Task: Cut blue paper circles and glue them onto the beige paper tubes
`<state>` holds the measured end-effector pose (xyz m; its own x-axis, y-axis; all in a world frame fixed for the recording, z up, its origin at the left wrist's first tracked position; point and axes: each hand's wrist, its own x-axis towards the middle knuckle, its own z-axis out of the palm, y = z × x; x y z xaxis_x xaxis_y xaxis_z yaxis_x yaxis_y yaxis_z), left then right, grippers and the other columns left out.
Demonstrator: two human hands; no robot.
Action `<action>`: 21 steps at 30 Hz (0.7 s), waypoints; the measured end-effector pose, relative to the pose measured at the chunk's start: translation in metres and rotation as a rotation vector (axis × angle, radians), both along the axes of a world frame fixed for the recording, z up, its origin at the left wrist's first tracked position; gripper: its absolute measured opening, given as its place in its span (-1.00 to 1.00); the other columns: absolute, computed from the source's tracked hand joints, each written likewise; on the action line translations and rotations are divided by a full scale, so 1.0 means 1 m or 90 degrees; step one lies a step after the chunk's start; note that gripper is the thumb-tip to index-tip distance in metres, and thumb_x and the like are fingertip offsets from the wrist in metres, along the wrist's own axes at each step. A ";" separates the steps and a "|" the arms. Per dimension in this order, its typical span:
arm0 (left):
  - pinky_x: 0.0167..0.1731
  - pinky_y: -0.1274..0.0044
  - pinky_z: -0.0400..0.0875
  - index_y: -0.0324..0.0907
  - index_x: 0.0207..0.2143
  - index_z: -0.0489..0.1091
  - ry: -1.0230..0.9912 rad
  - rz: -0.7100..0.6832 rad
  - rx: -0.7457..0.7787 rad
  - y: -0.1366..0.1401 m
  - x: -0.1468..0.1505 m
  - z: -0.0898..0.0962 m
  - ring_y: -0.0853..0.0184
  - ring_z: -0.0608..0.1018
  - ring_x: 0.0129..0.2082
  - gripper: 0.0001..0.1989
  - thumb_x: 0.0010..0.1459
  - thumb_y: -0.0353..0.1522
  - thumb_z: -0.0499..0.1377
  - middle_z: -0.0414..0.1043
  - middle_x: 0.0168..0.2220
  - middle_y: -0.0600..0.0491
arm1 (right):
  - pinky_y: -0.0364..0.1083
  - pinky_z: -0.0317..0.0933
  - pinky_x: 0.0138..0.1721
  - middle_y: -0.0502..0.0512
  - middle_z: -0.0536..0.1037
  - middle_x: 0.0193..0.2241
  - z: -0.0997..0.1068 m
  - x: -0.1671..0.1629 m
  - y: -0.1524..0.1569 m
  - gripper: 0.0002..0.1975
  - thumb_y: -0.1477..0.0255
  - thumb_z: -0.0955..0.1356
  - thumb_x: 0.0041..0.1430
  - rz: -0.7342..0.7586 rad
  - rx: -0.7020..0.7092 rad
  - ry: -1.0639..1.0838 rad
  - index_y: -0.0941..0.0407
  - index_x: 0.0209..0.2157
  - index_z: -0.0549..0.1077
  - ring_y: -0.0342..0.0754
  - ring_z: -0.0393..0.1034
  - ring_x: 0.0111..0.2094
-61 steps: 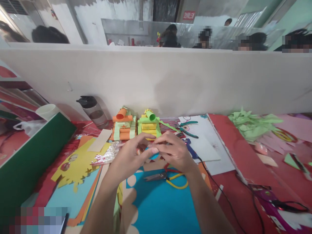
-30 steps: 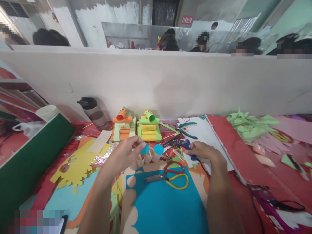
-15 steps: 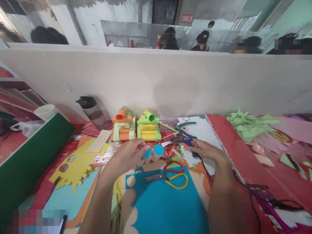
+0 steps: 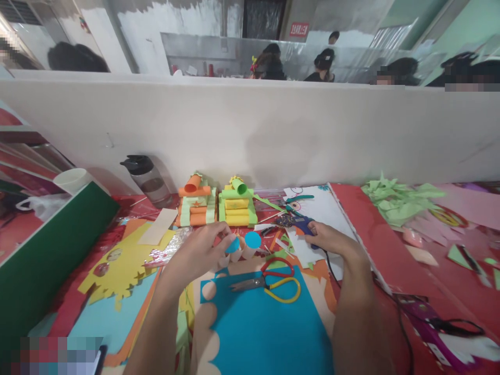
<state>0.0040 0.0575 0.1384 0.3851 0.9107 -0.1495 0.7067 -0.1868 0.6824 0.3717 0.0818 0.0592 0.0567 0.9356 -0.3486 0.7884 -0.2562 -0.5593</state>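
The left hand [image 4: 202, 252] pinches a blue disc [image 4: 234, 246] edgewise, leaving its face bare; at three o'clock, the right hand [image 4: 334, 241] grips the glue gun [image 4: 300, 223].

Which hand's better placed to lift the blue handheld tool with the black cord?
Right, I'd say. The right hand has its fingers on the blue handheld tool with the black cord. The left hand is farther away, its fingers at a round blue paper disc.
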 end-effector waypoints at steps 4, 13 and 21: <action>-0.38 0.50 0.24 -0.08 -0.28 0.43 0.005 -0.004 0.000 0.001 0.000 0.000 0.27 0.50 -0.32 -0.70 0.34 -0.15 -0.01 0.53 -0.31 0.09 | -0.15 0.12 -0.49 -0.02 0.45 -0.54 -0.004 0.006 0.001 -0.69 0.17 0.46 -0.01 0.008 0.052 -0.083 0.07 -0.41 0.36 -0.06 0.35 -0.50; -0.37 0.49 0.22 -0.07 -0.28 0.42 0.008 -0.008 0.006 0.002 -0.001 -0.002 0.27 0.50 -0.33 -0.69 0.34 -0.14 -0.02 0.53 -0.31 0.10 | -0.14 0.17 -0.41 0.11 0.62 -0.31 -0.008 0.002 0.008 -0.74 0.23 0.42 0.09 0.034 0.120 -0.129 0.07 -0.24 0.44 0.03 0.47 -0.34; -0.36 0.49 0.22 -0.08 -0.27 0.42 0.005 -0.008 0.008 0.003 -0.003 -0.003 0.27 0.51 -0.32 -0.71 0.34 -0.16 0.00 0.53 -0.31 0.09 | -0.09 0.20 -0.35 0.22 0.64 -0.23 -0.011 0.006 0.007 -0.72 0.20 0.42 0.06 0.048 0.084 -0.186 0.10 -0.27 0.48 0.15 0.51 -0.26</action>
<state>0.0011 0.0602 0.1358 0.3957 0.9074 -0.1414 0.7097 -0.2044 0.6742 0.3780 0.0891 0.0483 0.0660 0.9768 -0.2037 0.9346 -0.1321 -0.3304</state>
